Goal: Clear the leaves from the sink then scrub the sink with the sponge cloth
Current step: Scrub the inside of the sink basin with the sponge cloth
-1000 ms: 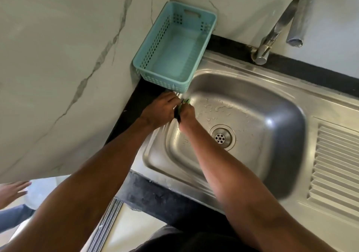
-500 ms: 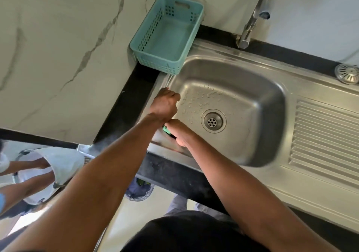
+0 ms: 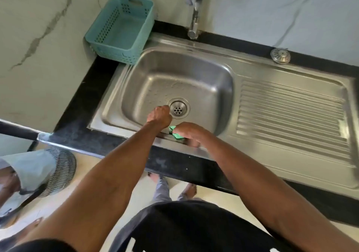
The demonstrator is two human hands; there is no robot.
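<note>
At the far left we see a teal basket (image 3: 121,29) standing on the dark surface (image 3: 85,88) in the corner, its right end touching the sink (image 3: 225,94) rim. Our left hand (image 3: 159,116) sits low in the basin just left of the drain (image 3: 178,108), fingers curled into a fist; we cannot tell whether it holds anything. Just right of it, on the near rim of the sink, our right hand (image 3: 189,131) presses down with fingers curled over a green sponge cloth (image 3: 175,133), which pokes out at the hand's left side, between the two hands. Water drops speckle the basin floor beyond the drain. The tap (image 3: 194,16) rises at the far edge. Further right lies the ribbed draining board (image 3: 291,119), and a metal strainer (image 3: 280,55) rests at its far edge.
</note>
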